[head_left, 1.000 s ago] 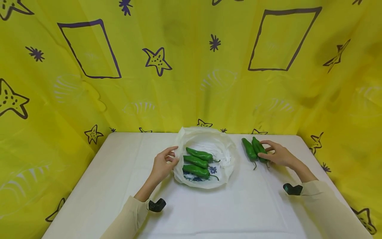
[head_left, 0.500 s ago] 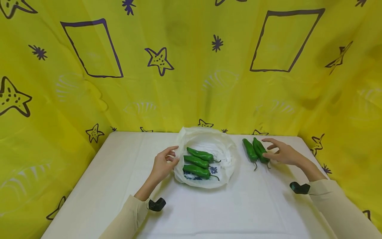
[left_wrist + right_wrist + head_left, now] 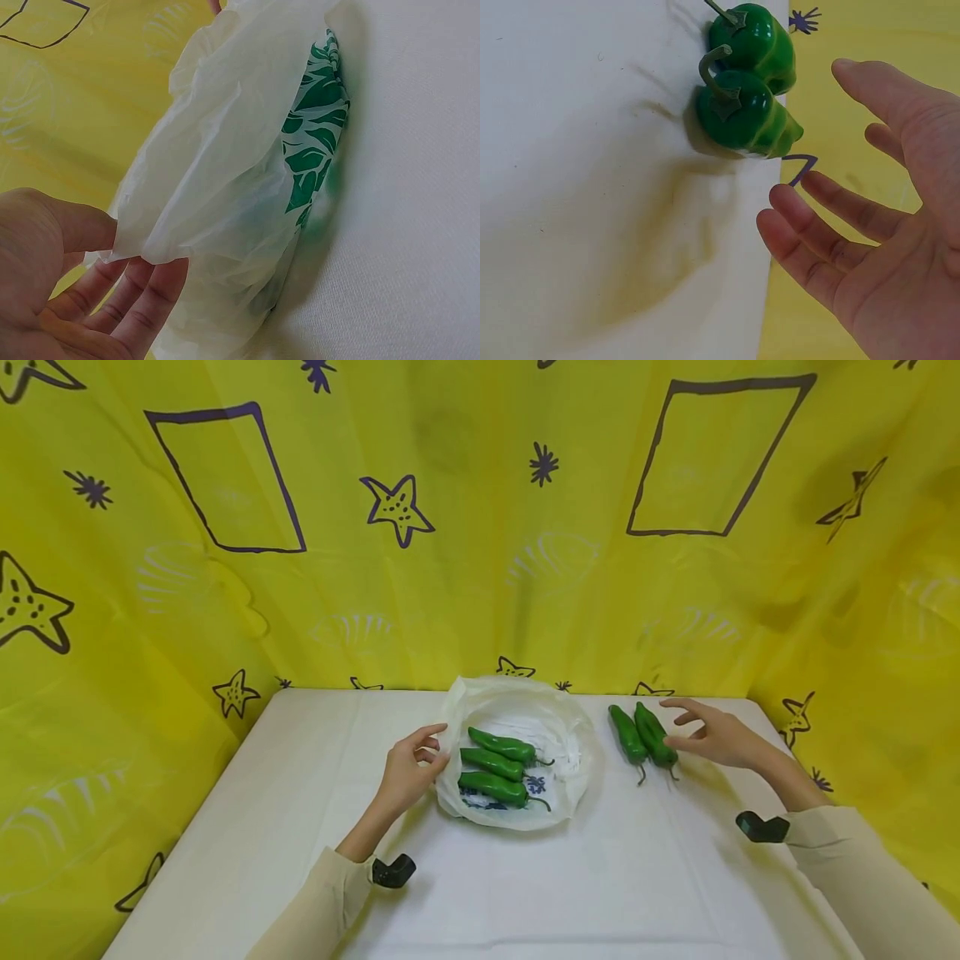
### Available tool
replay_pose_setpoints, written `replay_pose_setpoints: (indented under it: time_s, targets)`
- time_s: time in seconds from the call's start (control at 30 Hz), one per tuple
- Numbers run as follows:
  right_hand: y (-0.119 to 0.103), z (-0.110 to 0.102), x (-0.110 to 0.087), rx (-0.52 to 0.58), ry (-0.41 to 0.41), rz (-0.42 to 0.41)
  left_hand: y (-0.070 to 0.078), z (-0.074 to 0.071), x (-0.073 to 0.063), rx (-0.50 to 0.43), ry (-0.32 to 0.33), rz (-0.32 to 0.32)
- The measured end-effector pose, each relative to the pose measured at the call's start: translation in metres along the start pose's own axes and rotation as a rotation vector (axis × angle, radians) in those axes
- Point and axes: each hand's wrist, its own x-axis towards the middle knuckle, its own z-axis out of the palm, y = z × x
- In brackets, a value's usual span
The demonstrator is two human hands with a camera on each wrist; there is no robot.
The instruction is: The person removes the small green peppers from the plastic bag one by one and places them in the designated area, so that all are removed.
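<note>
A whitish plastic bag [image 3: 579,727] stands wide-mouthed in the middle of the table; green leaf print [image 3: 311,142] shows low on its outside. Three green peppers [image 3: 491,764] lie inside, one behind another. At the bag's left rim, my left hand [image 3: 408,768] pinches the plastic between thumb and fingers. Two more green peppers, a left one [image 3: 627,733] and a right one [image 3: 656,735], lie side by side to the right of the bag. My right hand [image 3: 716,735] hovers just right of them, fingers spread and holding nothing; the right wrist view shows a gap to both peppers.
A white cloth covers the table [image 3: 555,893]. Yellow patterned curtain [image 3: 465,602] closes in the back and both sides. Small black devices sit at the left wrist [image 3: 393,871] and the right wrist [image 3: 762,827].
My right hand has drawn away to the right from the right-hand loose pepper, its fingers coming off it. The left hand, the bag and the peppers keep their places.
</note>
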Motion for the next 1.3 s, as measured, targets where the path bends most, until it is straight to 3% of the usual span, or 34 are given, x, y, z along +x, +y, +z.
replay_pose_setpoints:
  time_s: [0.5,0.77,1.3]
  targets:
    - [-0.012,-0.005,0.005,-0.029,0.048,-0.066,0.0,0.001,0.001,-0.001,0.001,-0.024]
    - [-0.018,-0.009,0.009,-0.034,0.071,-0.104,0.001,0.001,0.0,0.0,0.007,-0.003]
    - [-0.043,-0.014,0.024,-0.074,0.074,-0.173,0.001,0.0,0.0,-0.004,0.005,-0.02]
